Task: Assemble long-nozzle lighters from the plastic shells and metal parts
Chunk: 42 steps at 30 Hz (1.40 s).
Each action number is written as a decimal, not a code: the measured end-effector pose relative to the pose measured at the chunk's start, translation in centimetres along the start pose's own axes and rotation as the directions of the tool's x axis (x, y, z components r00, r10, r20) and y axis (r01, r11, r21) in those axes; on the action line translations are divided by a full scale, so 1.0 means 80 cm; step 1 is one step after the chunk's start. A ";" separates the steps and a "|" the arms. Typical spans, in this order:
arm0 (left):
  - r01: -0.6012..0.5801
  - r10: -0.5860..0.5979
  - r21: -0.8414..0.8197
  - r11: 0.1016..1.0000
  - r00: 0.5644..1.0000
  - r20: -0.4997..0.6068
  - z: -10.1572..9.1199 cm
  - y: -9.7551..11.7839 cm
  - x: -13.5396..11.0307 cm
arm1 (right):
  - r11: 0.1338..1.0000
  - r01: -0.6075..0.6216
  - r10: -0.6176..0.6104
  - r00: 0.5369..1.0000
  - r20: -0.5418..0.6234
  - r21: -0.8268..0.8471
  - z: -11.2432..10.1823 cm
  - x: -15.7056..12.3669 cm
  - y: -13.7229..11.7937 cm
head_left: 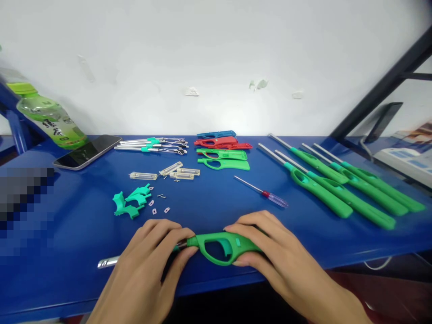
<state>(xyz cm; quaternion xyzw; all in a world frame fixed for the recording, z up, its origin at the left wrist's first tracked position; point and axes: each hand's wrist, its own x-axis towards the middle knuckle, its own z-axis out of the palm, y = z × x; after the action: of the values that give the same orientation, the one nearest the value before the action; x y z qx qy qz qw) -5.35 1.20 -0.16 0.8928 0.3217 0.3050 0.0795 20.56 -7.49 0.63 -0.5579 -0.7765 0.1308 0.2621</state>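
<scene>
Both my hands hold one green long-nosed lighter [221, 246] lying crosswise near the front edge of the blue table [209, 198]. My left hand [151, 261] is closed round the neck where the metal tube [108, 262] sticks out to the left. My right hand [270, 245] wraps the handle end, fingers over the top. The lighter's trigger opening shows between the two hands.
Several finished green lighters [340, 182] lie at the right. A small screwdriver [263, 192] is in the middle. Coloured handle shells [222, 150], clear tanks [175, 172], teal triggers [131, 202] and metal tubes [151, 145] lie behind. A phone [87, 152] and a bottle [50, 119] are at the left.
</scene>
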 end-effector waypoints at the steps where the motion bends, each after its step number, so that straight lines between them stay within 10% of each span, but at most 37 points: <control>1: 0.005 -0.005 -0.003 1.000 1.000 0.005 0.000 -0.001 -0.001 | 1.000 -0.010 0.010 1.000 0.004 0.006 0.000 -0.001 0.000; 26: 0.020 -0.020 -0.018 1.000 1.000 -0.002 0.003 -0.002 0.001 | 0.978 -0.101 0.100 0.995 0.016 0.181 0.001 -0.004 0.005; 37: -0.040 0.041 0.029 0.999 0.998 -0.038 0.002 0.001 0.003 | 0.983 -0.068 0.140 0.880 -0.453 0.172 -0.001 -0.007 0.015; 42: -0.045 0.045 0.046 0.998 0.999 -0.011 0.001 -0.001 -0.005 | 0.981 -0.101 0.168 0.861 -0.479 0.163 -0.001 -0.010 0.016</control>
<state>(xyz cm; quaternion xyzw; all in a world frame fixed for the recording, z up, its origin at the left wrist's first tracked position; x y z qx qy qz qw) -5.61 1.03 -0.46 0.8996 0.3089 0.3047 0.0503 21.81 -7.77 -0.15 -0.6069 -0.6332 0.0542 0.4773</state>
